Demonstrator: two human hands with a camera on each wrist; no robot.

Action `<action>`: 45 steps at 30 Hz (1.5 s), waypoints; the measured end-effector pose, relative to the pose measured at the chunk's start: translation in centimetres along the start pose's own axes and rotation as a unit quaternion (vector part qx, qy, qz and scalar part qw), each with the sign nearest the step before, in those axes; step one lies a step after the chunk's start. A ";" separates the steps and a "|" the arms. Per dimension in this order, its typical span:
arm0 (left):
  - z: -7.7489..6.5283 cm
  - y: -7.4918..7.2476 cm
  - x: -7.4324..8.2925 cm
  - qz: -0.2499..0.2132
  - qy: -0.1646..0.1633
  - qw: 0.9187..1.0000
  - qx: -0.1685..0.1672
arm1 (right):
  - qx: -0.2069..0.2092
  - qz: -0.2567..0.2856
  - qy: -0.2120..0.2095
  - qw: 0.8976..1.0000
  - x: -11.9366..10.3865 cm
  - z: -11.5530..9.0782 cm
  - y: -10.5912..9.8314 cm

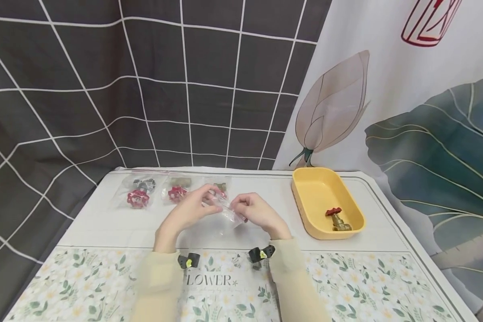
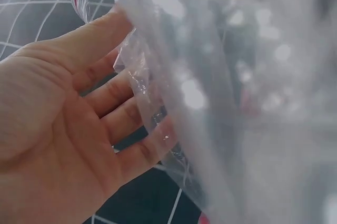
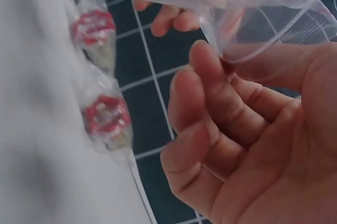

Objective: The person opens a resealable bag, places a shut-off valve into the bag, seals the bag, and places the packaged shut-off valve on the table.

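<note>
Between my two hands is a clear zip bag [image 1: 229, 213], held up over the middle of the table. My left hand [image 1: 191, 209] pinches its edge between thumb and fingers. In the left wrist view the bag [image 2: 189, 92] hangs close to the lens and blurs, so its contents cannot be made out. My right hand [image 1: 259, 212] pinches the other side; in the right wrist view the thumb and index finger [image 3: 205, 61] grip the bag's rim. Behind the left hand, a bagged valve [image 1: 220, 187] is partly hidden.
Two more bagged valves with red handwheels, one at left [image 1: 138, 198] and one beside it [image 1: 177, 193], lie along the table's back. At right stands a yellow basin [image 1: 306, 197] holding a brass valve [image 1: 339, 221] with a red handwheel. A floral cloth [image 1: 92, 286] covers the front.
</note>
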State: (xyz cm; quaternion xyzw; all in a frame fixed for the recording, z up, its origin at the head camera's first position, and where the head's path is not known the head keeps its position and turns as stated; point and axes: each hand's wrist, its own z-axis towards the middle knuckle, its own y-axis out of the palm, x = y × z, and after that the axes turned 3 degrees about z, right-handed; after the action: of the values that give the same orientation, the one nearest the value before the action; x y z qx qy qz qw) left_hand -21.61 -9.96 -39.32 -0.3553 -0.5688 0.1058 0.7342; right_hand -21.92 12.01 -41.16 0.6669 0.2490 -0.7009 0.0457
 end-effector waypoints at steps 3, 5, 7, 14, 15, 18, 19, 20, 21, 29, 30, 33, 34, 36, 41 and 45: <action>0.4 0.8 0.4 0.000 0.009 1.000 0.016 | 0.009 0.001 0.002 1.000 0.1 -0.2 -0.7; 0.6 1.1 0.8 0.014 0.012 0.999 0.031 | 0.019 0.004 -0.001 1.000 0.2 -0.3 -1.1; 0.7 1.4 1.1 0.041 0.015 0.998 0.053 | 0.034 0.004 -0.005 0.999 0.3 -0.4 -1.3; 0.6 1.8 3.2 0.085 -0.034 0.987 0.130 | 0.076 -0.004 -0.021 0.997 0.1 -0.3 -1.2; 0.6 1.9 3.5 0.085 -0.047 0.987 0.125 | 0.083 -0.013 -0.024 0.996 0.1 -0.2 -1.2; 0.6 2.6 4.0 0.092 -0.080 0.988 0.097 | 0.101 -0.046 -0.030 0.993 -0.1 -0.2 -0.8; 0.6 2.8 4.1 0.097 -0.085 0.988 0.088 | 0.105 -0.060 -0.032 0.992 -0.2 -0.2 -0.7; 0.6 3.0 4.1 0.104 -0.089 0.987 0.082 | 0.107 -0.072 -0.035 0.991 -0.2 -0.2 -0.6; 0.5 3.1 4.1 0.114 -0.092 0.986 0.082 | 0.108 -0.083 -0.037 0.990 -0.2 -0.1 -0.5; -0.1 2.7 4.8 0.170 -0.105 0.972 0.125 | 0.138 -0.153 -0.051 0.977 0.4 0.0 -0.8; -0.2 2.5 4.9 0.175 -0.104 0.971 0.128 | 0.140 -0.152 -0.048 0.977 0.5 0.0 -1.0; -0.4 2.3 5.3 0.195 -0.102 0.967 0.130 | 0.128 -0.136 -0.036 0.982 0.8 -0.1 -1.4; -0.4 2.2 5.4 0.200 -0.101 0.966 0.130 | 0.123 -0.131 -0.032 0.983 0.9 -0.1 -1.6; -0.6 2.1 5.5 0.208 -0.099 0.964 0.132 | 0.110 -0.116 -0.027 0.987 1.1 -0.1 -1.7; -0.8 2.1 6.1 0.217 -0.097 0.963 0.128 | 0.094 -0.086 -0.020 0.992 1.8 0.3 -1.4; -0.9 2.5 6.6 0.224 -0.092 0.961 0.133 | 0.093 -0.069 -0.014 0.993 2.3 0.5 -1.2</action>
State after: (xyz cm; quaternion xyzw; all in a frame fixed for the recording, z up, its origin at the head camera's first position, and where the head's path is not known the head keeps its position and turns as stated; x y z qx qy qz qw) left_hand -17.97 -4.83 -35.95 -0.3615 -0.5205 0.3750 0.6766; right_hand -23.09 13.49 -43.01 0.6393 0.2277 -0.7319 -0.0611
